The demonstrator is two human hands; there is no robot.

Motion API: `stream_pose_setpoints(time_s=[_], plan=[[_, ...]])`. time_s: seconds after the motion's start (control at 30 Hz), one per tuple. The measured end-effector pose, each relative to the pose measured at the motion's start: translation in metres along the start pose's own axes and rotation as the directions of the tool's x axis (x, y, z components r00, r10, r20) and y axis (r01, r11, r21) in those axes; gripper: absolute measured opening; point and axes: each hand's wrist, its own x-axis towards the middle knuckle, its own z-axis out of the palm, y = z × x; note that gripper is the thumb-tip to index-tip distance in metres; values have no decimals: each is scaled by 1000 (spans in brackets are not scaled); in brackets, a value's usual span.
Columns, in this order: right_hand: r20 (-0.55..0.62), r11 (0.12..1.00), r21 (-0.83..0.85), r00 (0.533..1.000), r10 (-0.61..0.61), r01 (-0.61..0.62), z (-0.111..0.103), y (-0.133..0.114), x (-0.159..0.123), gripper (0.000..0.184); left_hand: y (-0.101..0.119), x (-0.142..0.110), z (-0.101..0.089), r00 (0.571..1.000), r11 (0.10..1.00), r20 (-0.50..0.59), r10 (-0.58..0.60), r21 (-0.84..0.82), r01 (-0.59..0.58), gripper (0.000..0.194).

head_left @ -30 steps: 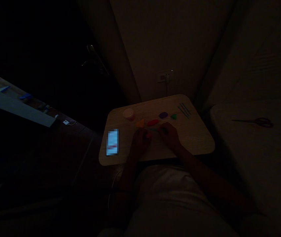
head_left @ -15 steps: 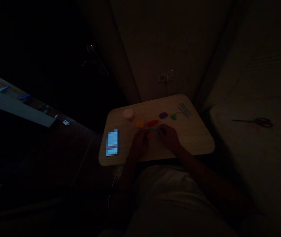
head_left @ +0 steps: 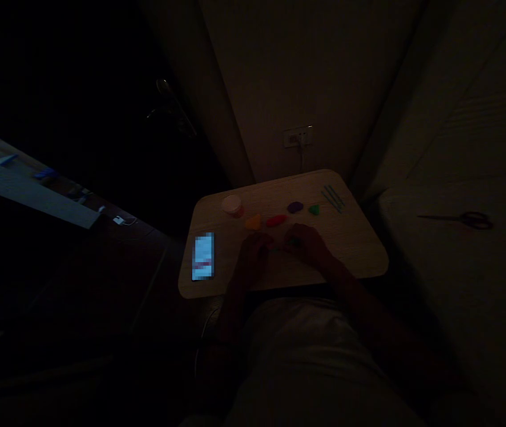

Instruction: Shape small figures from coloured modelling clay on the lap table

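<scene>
Wall (head_left: 315, 77): very dim
Phone screen (head_left: 203, 256): brightest patch, eight o'clock, pixelated
Pale ledge (head_left: 28, 190): cool light, nine o'clock
Left hand (head_left: 253, 252), right hand (head_left: 305, 242): murky, finger detail lost

table (head_left: 350, 249): grained wood look, matt
red piece (head_left: 276, 220): smooth
door handle (head_left: 151, 113): glossy, metallic
garment (head_left: 297, 332): creased cloth

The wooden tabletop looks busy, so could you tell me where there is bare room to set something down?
The widest bare patch on the tabletop lies between the right hand, the thin sticks and the right edge. A smaller one separates the phone from the left hand. Mid-table is crowded, with both hands close to the orange piece and red piece.
</scene>
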Motion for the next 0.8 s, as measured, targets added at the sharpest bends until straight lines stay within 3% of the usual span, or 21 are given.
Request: stream_pose_setpoints(time_s=[0.23,0.47,0.8], plan=[[152,984,-167,988,-37,63,-7,2,0,14,-3,-1,3,999,998,4,-33,-45,33,20],[164,959,-271,986,-37,81,-6,-10,2,21,-7,0,3,998,995,52,-21,-98,27,19],[195,962,-261,980,-28,79,-5,-7,4,32,-4,-1,1,997,991,74,-12,-131,22,18]])
